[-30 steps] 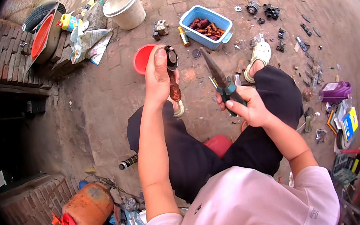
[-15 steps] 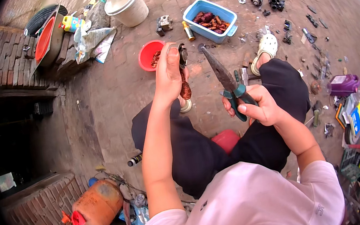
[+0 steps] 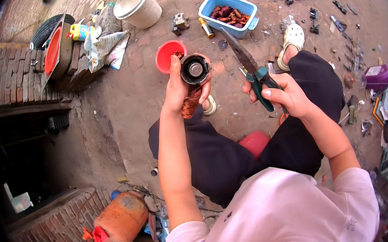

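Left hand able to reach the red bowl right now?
Probably yes: the red bowl sits just beyond and below the left hand, nothing visible between, though that hand holds a black round part.

Both hands raised in front of the body, each closed in a grip, well apart from one another.
The left arm [image 3: 173,158] reaches almost straight forward, its wrist close to in line with the forearm; the left hand [image 3: 176,91] is the farther forward of the two, its thumb [image 3: 175,67] extended up along the near side while the fingers [image 3: 206,90] wrap round from behind, tips showing on the right. The right arm [image 3: 326,135] is bent at the elbow and slants inward, bringing the right hand [image 3: 286,94] toward the middle, thumb pointing left across the grip, fingers curled underneath with their tips facing left.
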Motion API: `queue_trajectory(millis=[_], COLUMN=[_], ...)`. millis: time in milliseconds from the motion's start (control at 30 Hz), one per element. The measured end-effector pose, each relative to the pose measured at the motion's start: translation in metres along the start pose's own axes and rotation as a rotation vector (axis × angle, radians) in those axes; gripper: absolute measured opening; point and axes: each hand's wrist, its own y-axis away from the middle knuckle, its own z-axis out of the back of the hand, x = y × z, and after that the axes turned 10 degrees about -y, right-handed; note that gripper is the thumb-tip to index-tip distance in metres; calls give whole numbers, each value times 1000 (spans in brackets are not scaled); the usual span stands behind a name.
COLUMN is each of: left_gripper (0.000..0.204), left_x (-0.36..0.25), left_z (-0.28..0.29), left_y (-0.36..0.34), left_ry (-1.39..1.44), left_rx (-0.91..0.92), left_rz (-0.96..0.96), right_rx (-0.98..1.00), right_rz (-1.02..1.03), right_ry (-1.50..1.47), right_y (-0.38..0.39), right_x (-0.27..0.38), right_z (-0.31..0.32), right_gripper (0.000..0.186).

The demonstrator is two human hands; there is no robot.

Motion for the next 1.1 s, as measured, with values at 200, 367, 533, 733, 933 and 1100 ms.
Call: queue_trajectory(millis=[200, 367, 533, 733, 933, 1100], left_gripper=[78, 76, 76, 72, 71, 74], left_x=[-4, -2, 1, -3, -4, -3], left_z=[-9, -10, -5, 1, 5, 3], left_y=[-10, -14, -14, -9, -8, -6], left_ry=[171, 140, 203, 359, 390, 166], left_rx=[88, 8, -44, -21, -51, -19], left_rz=[94, 72, 38, 2, 70, 180], right_rx=[-46, -67, 61, 116, 141, 124], right_rz=[-43, -51, -233, -210, -151, -90], right_ry=[-23, -45, -11, 94, 207, 379], right_y=[-6, -8, -1, 1, -1, -5], right_x=[1, -3, 0, 2, 2, -3], right_z=[2, 3, 10, 10, 6, 7], right_gripper=[33, 34, 40, 29, 20, 19])
